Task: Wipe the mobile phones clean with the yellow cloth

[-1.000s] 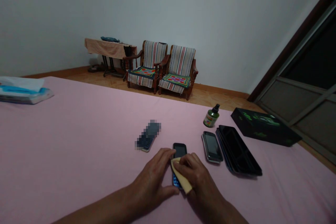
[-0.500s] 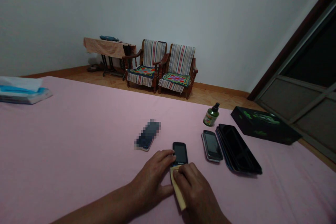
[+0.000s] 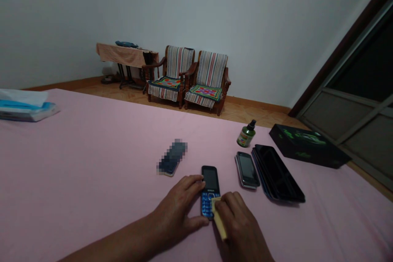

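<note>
**A dim room with plain walls and two striped armchairs**

A pale, bare wall (image 3: 215, 12) runs across the back under low light. Against it stand two wooden armchairs (image 3: 188, 80) with striped covers and bright patterned seat cushions. Left of them is a small table (image 3: 123, 55) draped in tan cloth. The floor (image 3: 245, 110) is brown. A dark framed door (image 3: 359, 98) fills the right side.

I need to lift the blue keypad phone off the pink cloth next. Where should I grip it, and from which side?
Probably by its two long edges near the screen end. The keypad phone lies flat with its length running away from the person. The left hand flanks its left edge, and the right hand presses a yellow cloth on its near end. Come from above.
</note>
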Demonstrator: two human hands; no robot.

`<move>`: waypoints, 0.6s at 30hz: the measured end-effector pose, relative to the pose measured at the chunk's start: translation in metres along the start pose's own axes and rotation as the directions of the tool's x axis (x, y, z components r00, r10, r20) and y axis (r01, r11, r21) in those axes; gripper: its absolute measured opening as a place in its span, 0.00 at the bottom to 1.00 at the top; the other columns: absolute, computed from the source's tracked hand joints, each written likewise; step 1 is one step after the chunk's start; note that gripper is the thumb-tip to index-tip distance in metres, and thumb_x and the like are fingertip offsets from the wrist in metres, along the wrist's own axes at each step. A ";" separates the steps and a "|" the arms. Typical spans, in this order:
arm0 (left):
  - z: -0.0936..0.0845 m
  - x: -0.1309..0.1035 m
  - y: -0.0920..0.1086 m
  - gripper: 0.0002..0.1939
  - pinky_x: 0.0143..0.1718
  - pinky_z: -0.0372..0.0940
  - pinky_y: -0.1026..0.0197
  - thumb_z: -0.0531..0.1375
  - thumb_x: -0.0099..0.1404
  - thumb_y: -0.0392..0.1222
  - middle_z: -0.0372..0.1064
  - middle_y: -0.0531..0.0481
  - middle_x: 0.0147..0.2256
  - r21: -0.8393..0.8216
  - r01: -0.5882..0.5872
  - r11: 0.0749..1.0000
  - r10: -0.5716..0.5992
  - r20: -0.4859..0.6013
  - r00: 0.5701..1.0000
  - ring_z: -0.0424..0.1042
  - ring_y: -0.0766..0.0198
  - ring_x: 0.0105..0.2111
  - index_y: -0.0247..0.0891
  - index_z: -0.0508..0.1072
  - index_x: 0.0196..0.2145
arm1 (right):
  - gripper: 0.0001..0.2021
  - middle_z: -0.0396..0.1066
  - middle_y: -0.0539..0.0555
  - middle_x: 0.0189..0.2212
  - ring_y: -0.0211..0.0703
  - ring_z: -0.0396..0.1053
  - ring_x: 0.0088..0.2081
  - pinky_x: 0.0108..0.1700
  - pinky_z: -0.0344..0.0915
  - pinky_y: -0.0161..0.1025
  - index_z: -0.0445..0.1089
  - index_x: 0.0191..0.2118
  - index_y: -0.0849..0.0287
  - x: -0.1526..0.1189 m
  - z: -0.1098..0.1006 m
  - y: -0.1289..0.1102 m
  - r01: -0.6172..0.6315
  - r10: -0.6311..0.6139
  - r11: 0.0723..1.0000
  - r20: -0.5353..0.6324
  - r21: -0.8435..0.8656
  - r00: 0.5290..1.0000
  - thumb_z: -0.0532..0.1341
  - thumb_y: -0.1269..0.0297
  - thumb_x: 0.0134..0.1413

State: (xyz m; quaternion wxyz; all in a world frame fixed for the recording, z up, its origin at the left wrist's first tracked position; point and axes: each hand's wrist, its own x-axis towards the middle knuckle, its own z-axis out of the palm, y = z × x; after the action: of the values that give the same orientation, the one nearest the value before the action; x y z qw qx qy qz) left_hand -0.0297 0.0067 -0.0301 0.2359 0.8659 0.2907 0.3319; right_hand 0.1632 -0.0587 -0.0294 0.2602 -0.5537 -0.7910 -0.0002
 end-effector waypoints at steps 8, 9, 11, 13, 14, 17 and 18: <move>-0.001 0.002 0.001 0.37 0.55 0.64 0.42 0.72 0.53 0.43 0.61 0.36 0.57 0.006 0.043 0.999 -0.043 0.030 0.999 0.64 0.44 0.56 0.42 0.61 0.58 | 0.19 0.66 0.56 0.33 0.51 0.63 0.37 0.37 0.61 0.44 0.66 0.33 0.58 0.002 -0.014 0.013 -0.090 0.090 0.987 0.002 0.137 0.996 0.53 0.88 0.39; -0.002 0.002 0.001 0.38 0.55 0.64 0.42 0.72 0.53 0.43 0.61 0.36 0.57 0.007 0.045 0.999 -0.045 0.030 0.999 0.64 0.44 0.56 0.42 0.61 0.58 | 0.19 0.66 0.56 0.33 0.51 0.63 0.37 0.37 0.61 0.44 0.66 0.35 0.58 0.003 -0.014 0.013 -0.068 0.071 0.982 -0.011 0.174 0.997 0.53 0.88 0.39; -0.001 0.001 0.001 0.38 0.55 0.64 0.42 0.72 0.53 0.43 0.61 0.36 0.57 0.003 0.028 1.000 -0.028 0.016 0.999 0.64 0.44 0.56 0.42 0.61 0.58 | 0.21 0.65 0.56 0.35 0.50 0.63 0.38 0.38 0.61 0.43 0.65 0.40 0.58 0.004 -0.011 0.011 0.004 0.002 0.971 -0.026 0.238 1.000 0.53 0.87 0.40; 0.000 0.001 0.000 0.37 0.55 0.64 0.43 0.71 0.54 0.41 0.61 0.36 0.57 -0.003 0.000 1.000 0.000 -0.003 1.000 0.64 0.45 0.56 0.42 0.60 0.58 | 0.23 0.66 0.56 0.37 0.50 0.63 0.39 0.38 0.62 0.43 0.65 0.42 0.58 0.005 -0.008 0.005 0.059 -0.059 0.959 -0.012 0.277 0.998 0.54 0.86 0.39; 0.000 0.002 0.000 0.36 0.55 0.65 0.44 0.71 0.55 0.39 0.61 0.37 0.57 -0.003 -0.012 1.000 0.012 -0.007 1.000 0.64 0.46 0.56 0.42 0.60 0.58 | 0.24 0.66 0.57 0.37 0.50 0.63 0.39 0.38 0.62 0.42 0.65 0.42 0.58 0.005 -0.006 0.002 0.076 -0.081 0.956 0.007 0.283 0.997 0.55 0.86 0.37; 0.001 0.002 0.001 0.35 0.55 0.65 0.45 0.67 0.55 0.33 0.61 0.37 0.57 0.006 -0.030 1.000 0.030 -0.009 1.000 0.64 0.47 0.56 0.41 0.60 0.58 | 0.27 0.68 0.57 0.40 0.51 0.64 0.40 0.38 0.64 0.42 0.66 0.43 0.58 0.006 -0.002 -0.007 0.112 -0.124 0.968 0.040 0.226 0.991 0.57 0.85 0.31; 0.001 0.002 0.001 0.35 0.55 0.65 0.45 0.67 0.55 0.32 0.61 0.37 0.56 0.012 -0.033 0.999 0.033 -0.011 0.999 0.64 0.48 0.56 0.41 0.59 0.58 | 0.28 0.69 0.57 0.40 0.51 0.64 0.39 0.38 0.64 0.42 0.67 0.44 0.59 0.006 -0.001 -0.008 0.126 -0.135 0.974 0.036 0.189 0.990 0.58 0.85 0.30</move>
State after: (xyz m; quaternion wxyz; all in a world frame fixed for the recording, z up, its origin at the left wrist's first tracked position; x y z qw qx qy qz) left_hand -0.0271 0.0068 -0.0293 0.2237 0.8702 0.2794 0.3387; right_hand 0.1548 -0.0568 -0.0232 0.2911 -0.4736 -0.8283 0.0698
